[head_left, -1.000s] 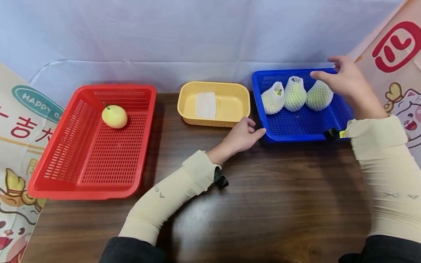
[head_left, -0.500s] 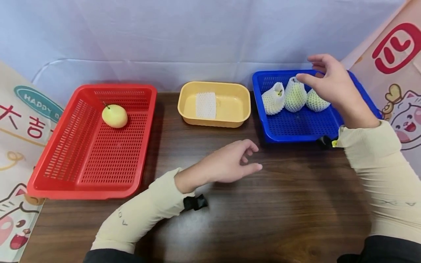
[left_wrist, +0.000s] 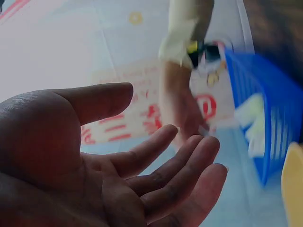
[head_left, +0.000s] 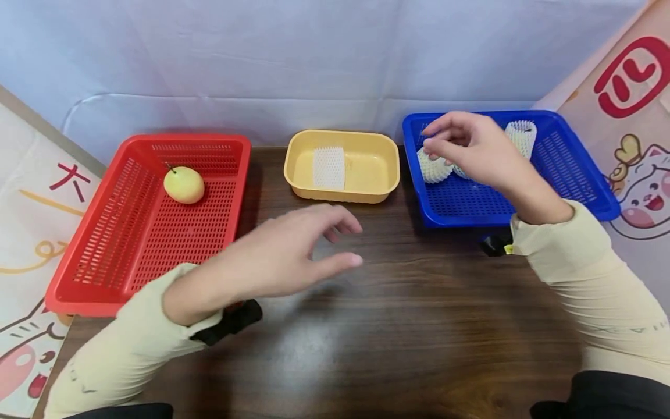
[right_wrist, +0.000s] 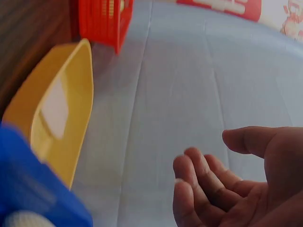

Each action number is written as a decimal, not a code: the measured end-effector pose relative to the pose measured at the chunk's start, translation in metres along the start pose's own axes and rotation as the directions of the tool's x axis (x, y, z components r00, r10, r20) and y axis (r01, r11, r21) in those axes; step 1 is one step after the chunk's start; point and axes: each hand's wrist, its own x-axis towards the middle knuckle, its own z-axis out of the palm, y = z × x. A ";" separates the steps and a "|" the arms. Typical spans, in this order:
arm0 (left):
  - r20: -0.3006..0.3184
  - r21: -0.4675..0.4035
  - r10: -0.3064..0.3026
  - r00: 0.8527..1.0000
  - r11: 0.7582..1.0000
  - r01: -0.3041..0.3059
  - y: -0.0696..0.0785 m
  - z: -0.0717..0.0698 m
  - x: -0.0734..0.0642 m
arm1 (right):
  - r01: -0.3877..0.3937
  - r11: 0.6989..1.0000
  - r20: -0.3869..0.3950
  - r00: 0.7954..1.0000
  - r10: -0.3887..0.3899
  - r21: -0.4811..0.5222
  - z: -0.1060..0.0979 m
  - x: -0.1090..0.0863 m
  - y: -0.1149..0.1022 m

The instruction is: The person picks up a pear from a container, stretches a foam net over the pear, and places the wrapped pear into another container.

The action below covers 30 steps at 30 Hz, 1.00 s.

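Observation:
My left hand [head_left: 277, 250] is over the table between the red basket and the middle, thumb apart from loosely bent fingers. Its palm holds nothing in the left wrist view. Above the left part of the blue basket [head_left: 460, 221] hovers my right hand [head_left: 476, 148], also with nothing in it, as the right wrist view confirms. Beneath it sits a foam-netted pear [head_left: 434, 169]; another foam net [head_left: 520, 137] shows behind the wrist, and the hand hides most of the rest. A bare yellow pear [head_left: 184, 185] lies in the red basket [head_left: 238, 192].
Between the two baskets stands a yellow tray [head_left: 371, 195] holding a flat white foam net [head_left: 328, 167]. All three containers are along the back of the brown wooden table [head_left: 398, 326], against a pale cloth [head_left: 324, 64]. Printed banners [head_left: 635, 192] flank the table.
My left hand has drawn back leftward and toward me from beside the blue basket. My right hand has moved left across that basket, covering much of the netted pears. The bare pear stays put.

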 end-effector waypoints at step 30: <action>-0.395 -0.460 -0.592 0.703 0.789 0.407 -0.222 -0.130 -0.035 | -0.024 0.964 0.564 0.815 -0.136 0.267 0.205 -0.015 -0.029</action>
